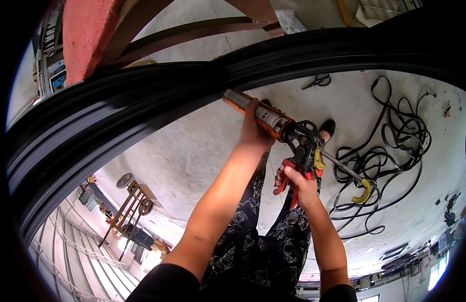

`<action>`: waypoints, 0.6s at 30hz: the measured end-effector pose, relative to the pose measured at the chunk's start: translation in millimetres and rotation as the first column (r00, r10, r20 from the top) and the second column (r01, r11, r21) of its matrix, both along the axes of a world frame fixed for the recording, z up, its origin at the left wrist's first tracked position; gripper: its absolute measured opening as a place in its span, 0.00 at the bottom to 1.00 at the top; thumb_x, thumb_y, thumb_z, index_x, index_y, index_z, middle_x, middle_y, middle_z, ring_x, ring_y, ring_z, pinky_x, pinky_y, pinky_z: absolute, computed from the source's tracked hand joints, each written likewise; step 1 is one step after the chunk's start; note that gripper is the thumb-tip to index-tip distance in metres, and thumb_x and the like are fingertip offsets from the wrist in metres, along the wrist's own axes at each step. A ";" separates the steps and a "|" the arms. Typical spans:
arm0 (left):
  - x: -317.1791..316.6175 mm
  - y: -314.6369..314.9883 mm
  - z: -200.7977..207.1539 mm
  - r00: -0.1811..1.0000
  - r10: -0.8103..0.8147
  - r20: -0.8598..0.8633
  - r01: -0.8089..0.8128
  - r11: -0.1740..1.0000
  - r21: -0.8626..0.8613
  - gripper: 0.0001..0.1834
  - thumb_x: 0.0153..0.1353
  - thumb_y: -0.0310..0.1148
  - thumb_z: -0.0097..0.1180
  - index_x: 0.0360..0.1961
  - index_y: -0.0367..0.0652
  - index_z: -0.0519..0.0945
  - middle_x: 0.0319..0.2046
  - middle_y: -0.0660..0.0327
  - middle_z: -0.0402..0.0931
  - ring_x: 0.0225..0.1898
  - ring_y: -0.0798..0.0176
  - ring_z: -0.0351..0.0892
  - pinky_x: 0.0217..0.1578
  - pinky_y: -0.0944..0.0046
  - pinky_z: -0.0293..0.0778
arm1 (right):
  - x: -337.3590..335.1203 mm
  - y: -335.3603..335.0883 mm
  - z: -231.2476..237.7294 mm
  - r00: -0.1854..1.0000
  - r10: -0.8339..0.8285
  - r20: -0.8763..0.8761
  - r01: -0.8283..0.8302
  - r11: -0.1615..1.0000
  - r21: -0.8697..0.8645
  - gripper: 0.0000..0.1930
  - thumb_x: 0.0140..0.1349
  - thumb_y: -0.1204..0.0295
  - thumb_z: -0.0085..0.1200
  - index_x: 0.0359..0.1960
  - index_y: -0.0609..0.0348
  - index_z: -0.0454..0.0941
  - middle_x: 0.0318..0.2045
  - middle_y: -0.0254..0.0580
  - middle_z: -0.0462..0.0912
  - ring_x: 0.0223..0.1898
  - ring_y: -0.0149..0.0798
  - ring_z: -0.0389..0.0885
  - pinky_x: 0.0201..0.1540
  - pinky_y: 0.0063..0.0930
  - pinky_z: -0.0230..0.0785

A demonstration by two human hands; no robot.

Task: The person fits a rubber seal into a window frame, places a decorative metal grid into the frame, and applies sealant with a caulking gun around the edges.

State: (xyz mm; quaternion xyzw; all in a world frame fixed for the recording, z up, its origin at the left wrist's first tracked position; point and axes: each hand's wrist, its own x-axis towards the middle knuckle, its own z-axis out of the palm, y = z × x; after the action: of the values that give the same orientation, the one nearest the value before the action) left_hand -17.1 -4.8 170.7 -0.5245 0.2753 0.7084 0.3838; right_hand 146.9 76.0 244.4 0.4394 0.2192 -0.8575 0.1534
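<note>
A caulking gun (286,132) with an orange barrel and a printed cartridge in it spans both my hands. My left hand (255,132) wraps round the barrel from below. My right hand (301,185) grips the red handle and trigger, its fingers closed round them. From the gun's rear sticks a metal rod ending in a yellow hook. The barrel's front end meets the lower edge of a long black frame (157,85) that curves across the view. Whether the nozzle touches the frame is hidden.
A tangle of black rubber strip (389,146) lies on the concrete floor at the right. Scissors (318,81) rest on the floor beyond the gun. A red-topped stand (87,38) with brown legs is behind the frame. A wheeled metal cart (132,204) stands at the left.
</note>
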 end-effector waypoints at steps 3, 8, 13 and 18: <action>3.4 1.7 5.1 1.000 -0.008 -0.011 0.008 1.000 -0.019 0.24 0.58 0.49 0.59 0.46 0.42 0.71 0.39 0.54 0.75 0.43 0.52 0.76 0.50 0.48 0.74 | 4.1 2.1 1.8 0.999 0.031 0.009 -0.031 0.999 0.033 0.14 0.62 0.67 0.55 0.42 0.65 0.73 0.32 0.45 0.78 0.33 0.40 0.79 0.38 0.35 0.74; 4.3 6.4 14.4 0.997 0.049 0.054 -0.050 0.999 0.003 0.29 0.57 0.51 0.60 0.48 0.38 0.69 0.40 0.52 0.75 0.44 0.51 0.77 0.51 0.48 0.73 | 9.2 10.6 5.2 0.999 0.047 0.017 -0.048 0.997 0.061 0.13 0.60 0.71 0.58 0.43 0.64 0.74 0.34 0.43 0.79 0.36 0.39 0.80 0.39 0.34 0.76; 23.2 14.1 28.4 0.996 -0.086 -0.008 0.086 0.996 -0.033 0.26 0.60 0.53 0.56 0.43 0.38 0.73 0.35 0.55 0.77 0.41 0.54 0.77 0.50 0.53 0.74 | 44.0 1.8 2.2 0.998 0.003 -0.060 -0.001 1.000 0.030 0.15 0.58 0.72 0.61 0.45 0.63 0.72 0.37 0.42 0.78 0.42 0.39 0.78 0.47 0.37 0.74; 47.3 40.2 44.6 0.970 -0.224 -0.097 0.229 0.972 0.043 0.22 0.63 0.51 0.55 0.39 0.41 0.74 0.31 0.55 0.77 0.36 0.54 0.79 0.47 0.52 0.76 | 71.8 -12.3 19.5 0.981 -0.100 -0.164 0.134 0.968 0.213 0.17 0.59 0.77 0.58 0.50 0.62 0.72 0.41 0.40 0.79 0.46 0.36 0.78 0.53 0.35 0.71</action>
State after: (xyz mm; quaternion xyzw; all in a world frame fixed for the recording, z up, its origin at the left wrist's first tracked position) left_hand 30.2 35.4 215.3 -0.4461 0.3316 0.6903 0.4631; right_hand 218.6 63.7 263.9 0.3992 0.2989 -0.8661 0.0350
